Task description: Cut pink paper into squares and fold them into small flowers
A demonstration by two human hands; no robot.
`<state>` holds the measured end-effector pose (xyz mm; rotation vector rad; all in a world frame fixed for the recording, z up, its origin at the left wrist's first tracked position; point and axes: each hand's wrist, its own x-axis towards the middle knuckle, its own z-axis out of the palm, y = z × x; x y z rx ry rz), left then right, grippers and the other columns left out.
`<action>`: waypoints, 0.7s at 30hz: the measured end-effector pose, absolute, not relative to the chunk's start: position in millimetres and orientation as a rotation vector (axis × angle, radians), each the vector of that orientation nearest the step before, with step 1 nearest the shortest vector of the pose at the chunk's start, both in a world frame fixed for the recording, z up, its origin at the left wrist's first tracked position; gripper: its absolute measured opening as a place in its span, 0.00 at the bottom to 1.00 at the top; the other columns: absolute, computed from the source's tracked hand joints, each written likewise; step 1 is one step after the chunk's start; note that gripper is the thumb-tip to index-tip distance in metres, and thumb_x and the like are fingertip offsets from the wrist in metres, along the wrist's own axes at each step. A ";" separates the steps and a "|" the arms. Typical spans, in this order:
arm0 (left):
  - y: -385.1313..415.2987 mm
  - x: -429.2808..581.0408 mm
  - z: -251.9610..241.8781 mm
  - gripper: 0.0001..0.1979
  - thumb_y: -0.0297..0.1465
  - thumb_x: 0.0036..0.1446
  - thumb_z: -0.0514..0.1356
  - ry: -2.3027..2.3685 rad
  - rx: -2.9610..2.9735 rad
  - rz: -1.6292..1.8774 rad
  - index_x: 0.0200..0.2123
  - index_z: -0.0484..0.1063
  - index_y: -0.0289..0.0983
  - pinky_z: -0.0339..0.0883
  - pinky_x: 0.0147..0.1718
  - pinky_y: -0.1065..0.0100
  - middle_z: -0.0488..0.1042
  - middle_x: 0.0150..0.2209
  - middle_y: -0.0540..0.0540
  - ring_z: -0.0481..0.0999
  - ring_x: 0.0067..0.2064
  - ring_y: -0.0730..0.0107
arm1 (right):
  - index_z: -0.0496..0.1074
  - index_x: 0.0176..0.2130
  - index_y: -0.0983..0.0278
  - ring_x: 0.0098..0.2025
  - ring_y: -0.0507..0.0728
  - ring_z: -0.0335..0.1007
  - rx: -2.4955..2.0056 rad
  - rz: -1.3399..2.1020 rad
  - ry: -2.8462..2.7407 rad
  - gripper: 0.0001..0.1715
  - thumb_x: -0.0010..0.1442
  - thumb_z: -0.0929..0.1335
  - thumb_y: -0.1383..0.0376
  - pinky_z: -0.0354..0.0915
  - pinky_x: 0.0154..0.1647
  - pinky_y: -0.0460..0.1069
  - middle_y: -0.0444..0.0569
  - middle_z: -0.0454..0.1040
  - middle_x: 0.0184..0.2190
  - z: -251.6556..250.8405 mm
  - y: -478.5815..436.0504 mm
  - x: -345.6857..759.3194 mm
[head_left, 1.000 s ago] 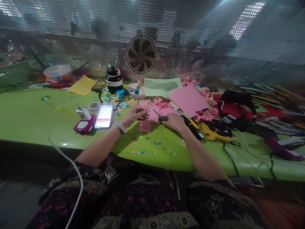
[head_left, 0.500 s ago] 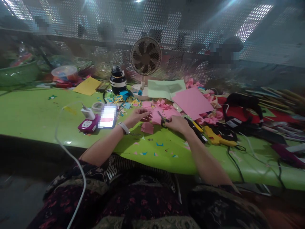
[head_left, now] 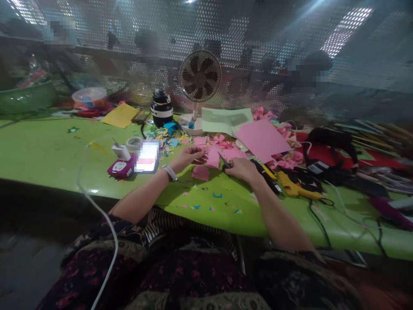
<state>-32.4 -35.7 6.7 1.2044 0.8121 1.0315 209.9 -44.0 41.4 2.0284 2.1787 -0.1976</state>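
Note:
My left hand point(head_left: 188, 156), with a white watch on the wrist, pinches a small pink paper piece point(head_left: 213, 157) above the green table point(head_left: 48, 150). My right hand point(head_left: 241, 167) is closed round a pair of dark scissors point(head_left: 224, 162), whose blades point up and left into that paper. A stack of small pink squares point(head_left: 200, 172) lies on the table just below the two hands. More pink folded paper shapes point(head_left: 222, 142) lie right behind them.
A lit phone point(head_left: 146, 156) and a purple power strip point(head_left: 121, 168) with a white charger and cable lie at left. A small fan point(head_left: 200, 79), a black bottle point(head_left: 161, 108), pink and green sheets, a yellow glue gun point(head_left: 295, 188) and cables crowd the back and right.
The view has shifted slightly, so everything sits a little further right. The scissors have closed in on the pink paper; both hands stay at the same spot on the table.

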 end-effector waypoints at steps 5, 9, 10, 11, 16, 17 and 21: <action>-35.3 -31.6 8.4 0.10 0.34 0.60 0.71 0.817 1.168 1.047 0.36 0.78 0.32 0.78 0.41 0.64 0.83 0.34 0.44 0.83 0.33 0.71 | 0.78 0.31 0.65 0.36 0.62 0.77 2.039 -0.261 2.195 0.13 0.58 0.71 0.57 0.62 0.33 0.51 0.56 0.81 0.30 45.5 -43.3 216.3; -35.6 -31.0 9.9 0.09 0.33 0.61 0.70 0.805 1.147 1.065 0.36 0.78 0.32 0.78 0.41 0.64 0.83 0.34 0.44 0.82 0.33 0.71 | 0.71 0.19 0.63 0.29 0.58 0.75 2.118 -0.456 2.316 0.18 0.58 0.70 0.61 0.62 0.30 0.50 0.51 0.75 0.19 50.5 -42.2 224.4; -35.7 -30.9 10.3 0.09 0.33 0.61 0.70 0.805 1.144 1.067 0.36 0.78 0.32 0.78 0.41 0.64 0.83 0.34 0.44 0.82 0.33 0.72 | 0.71 0.20 0.63 0.28 0.58 0.75 2.166 -0.544 2.353 0.16 0.57 0.71 0.61 0.63 0.30 0.49 0.49 0.75 0.19 51.4 -42.3 225.9; -35.8 -30.9 10.7 0.09 0.33 0.61 0.70 0.807 1.139 1.073 0.36 0.78 0.32 0.78 0.42 0.64 0.83 0.34 0.44 0.82 0.33 0.72 | 0.72 0.23 0.63 0.28 0.57 0.75 2.225 -0.669 2.380 0.12 0.55 0.71 0.62 0.64 0.29 0.49 0.48 0.75 0.20 51.9 -42.6 226.8; -37.5 -30.4 14.6 0.09 0.32 0.61 0.70 0.800 1.091 1.096 0.36 0.77 0.32 0.78 0.41 0.66 0.83 0.33 0.45 0.82 0.33 0.73 | 0.70 0.33 0.62 0.24 0.54 0.74 2.313 -1.534 2.423 0.11 0.51 0.75 0.65 0.69 0.27 0.48 0.46 0.78 0.26 48.0 -46.7 220.7; -38.1 -30.2 15.7 0.09 0.32 0.61 0.71 0.795 1.080 1.100 0.36 0.77 0.32 0.78 0.41 0.66 0.82 0.33 0.45 0.82 0.33 0.74 | 0.70 0.33 0.62 0.24 0.53 0.73 2.263 -1.668 2.438 0.14 0.51 0.76 0.63 0.70 0.27 0.48 0.46 0.78 0.26 46.4 -48.0 217.6; -40.6 -28.8 20.1 0.08 0.31 0.61 0.71 0.784 1.022 1.127 0.35 0.77 0.32 0.78 0.41 0.67 0.82 0.32 0.45 0.82 0.33 0.73 | 0.69 0.32 0.62 0.24 0.50 0.69 2.058 -1.918 2.503 0.30 0.42 0.82 0.47 0.67 0.24 0.46 0.45 0.75 0.25 41.6 -54.6 204.2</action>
